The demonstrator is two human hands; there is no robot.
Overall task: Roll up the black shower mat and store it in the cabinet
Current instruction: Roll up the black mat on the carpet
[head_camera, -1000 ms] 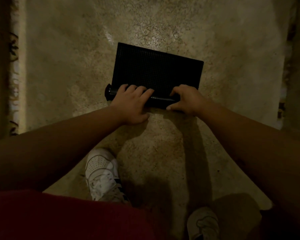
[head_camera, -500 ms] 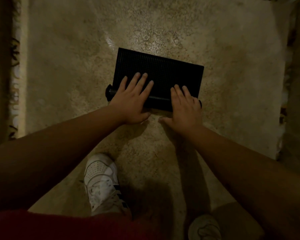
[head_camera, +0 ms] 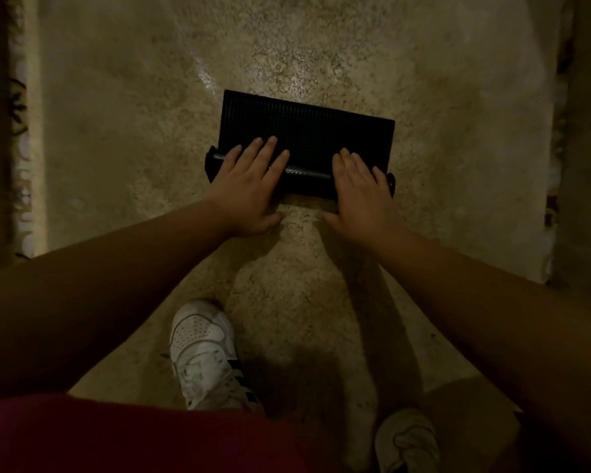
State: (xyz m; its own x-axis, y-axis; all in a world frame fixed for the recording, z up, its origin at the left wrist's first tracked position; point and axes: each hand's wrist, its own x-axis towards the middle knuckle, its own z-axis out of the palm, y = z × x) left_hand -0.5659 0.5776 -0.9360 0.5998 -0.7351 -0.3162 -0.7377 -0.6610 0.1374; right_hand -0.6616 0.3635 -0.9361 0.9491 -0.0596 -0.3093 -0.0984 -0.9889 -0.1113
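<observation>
The black shower mat (head_camera: 307,128) lies on the mottled beige floor, its near part wound into a roll (head_camera: 304,177) and the far part still flat. My left hand (head_camera: 249,186) presses flat on the roll's left end, fingers stretched forward over it. On the roll's right end rests my right hand (head_camera: 362,189), palm down with fingers spread. Neither hand wraps around the roll. No cabinet is visible.
My white shoe (head_camera: 203,349) stands on the floor below the left arm, the other shoe (head_camera: 406,442) at the bottom right. A patterned strip (head_camera: 19,165) runs along the left edge and a dark wall (head_camera: 584,148) along the right.
Both hands went from curled over the roll to flat with fingers extended. The roll has moved forward and the flat part of the mat is shorter.
</observation>
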